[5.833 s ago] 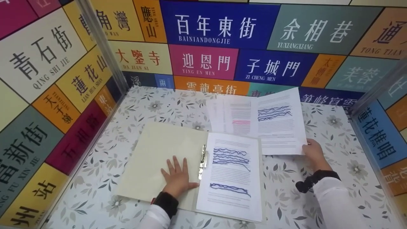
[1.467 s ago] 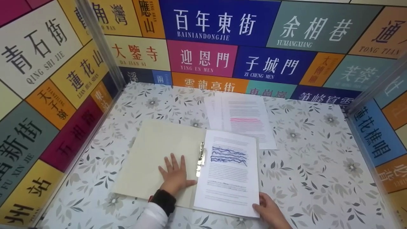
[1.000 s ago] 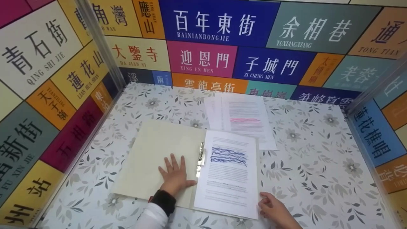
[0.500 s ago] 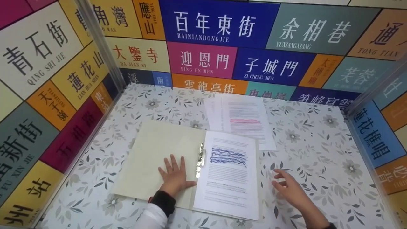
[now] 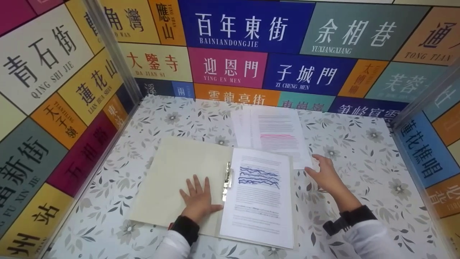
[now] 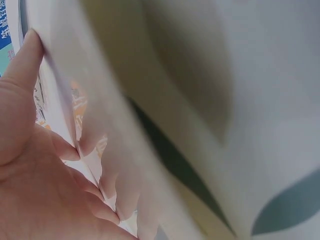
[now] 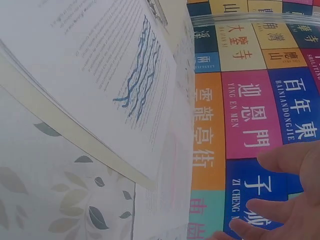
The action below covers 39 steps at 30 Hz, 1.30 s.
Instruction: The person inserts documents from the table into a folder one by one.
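Observation:
An open cream folder (image 5: 179,180) lies on the flowered table (image 5: 359,187). My left hand (image 5: 199,198) presses flat on its left flap, fingers spread; the left wrist view shows the palm (image 6: 35,165) against the flap. On the folder's right half sits a printed sheet with blue scribbles (image 5: 259,194) (image 7: 107,65), beside a metal clip (image 5: 227,180). A loose stack of sheets with pink highlighting (image 5: 275,136) lies beyond it. My right hand (image 5: 321,172) reaches to that stack's near right corner, fingers relaxed, holding nothing; its fingers (image 7: 285,200) show in the right wrist view.
Walls of coloured street-name panels (image 5: 248,32) close in the table on the left, back and right. Flowered tabletop shows to the right of the papers and along the front edge.
My right hand left the bottom right corner of the blue-scribbled sheet and moved up and away to the corner of the pink-highlighted stack. The left hand stayed put.

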Available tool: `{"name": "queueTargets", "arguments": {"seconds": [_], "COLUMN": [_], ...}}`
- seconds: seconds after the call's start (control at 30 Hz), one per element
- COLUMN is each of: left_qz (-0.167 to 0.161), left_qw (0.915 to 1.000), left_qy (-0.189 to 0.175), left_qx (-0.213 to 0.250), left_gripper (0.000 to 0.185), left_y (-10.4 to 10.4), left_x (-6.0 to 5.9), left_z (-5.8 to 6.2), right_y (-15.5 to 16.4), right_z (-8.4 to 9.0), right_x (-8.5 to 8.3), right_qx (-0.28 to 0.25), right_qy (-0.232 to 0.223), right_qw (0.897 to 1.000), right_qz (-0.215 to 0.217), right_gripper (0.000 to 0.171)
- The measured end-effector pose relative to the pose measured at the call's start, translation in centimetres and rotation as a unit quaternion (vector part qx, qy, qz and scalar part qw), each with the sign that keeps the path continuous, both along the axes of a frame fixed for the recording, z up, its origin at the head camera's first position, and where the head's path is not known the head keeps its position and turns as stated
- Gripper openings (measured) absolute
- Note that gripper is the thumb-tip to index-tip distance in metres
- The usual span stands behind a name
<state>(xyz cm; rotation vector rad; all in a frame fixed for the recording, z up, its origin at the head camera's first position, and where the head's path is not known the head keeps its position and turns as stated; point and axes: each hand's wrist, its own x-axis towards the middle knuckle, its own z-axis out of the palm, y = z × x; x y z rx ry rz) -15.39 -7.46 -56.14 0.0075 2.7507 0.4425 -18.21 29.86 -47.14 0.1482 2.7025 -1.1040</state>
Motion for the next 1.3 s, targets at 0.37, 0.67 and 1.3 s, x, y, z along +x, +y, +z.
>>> {"name": "queueTargets", "arguments": {"seconds": [0.37,0.67,1.3], "left_qz": [0.004,0.002,-0.001], "left_qw": [1.0000,1.0000,0.9997], "left_qy": [-0.004,-0.001,-0.002], "left_qx": [0.004,-0.006,-0.023], "left_gripper": [0.116,0.115,0.116], "left_y": [-0.1,-0.2,0.2], "left_x": [0.4,0.1,-0.1], "left_z": [-0.5,0.0,-0.1], "right_y": [-0.3,1.3,-0.7], "right_z": [-2.0,-5.5,-7.2], "right_x": [-7.2,-10.0,-8.9], "right_qx": [0.055,0.095,0.172], "right_qy": [-0.024,-0.090,-0.077], "right_qw": [0.998,0.989,0.978], "right_qz": [-0.016,-0.076,-0.084], "right_gripper": [0.067,0.065,0.071]}}
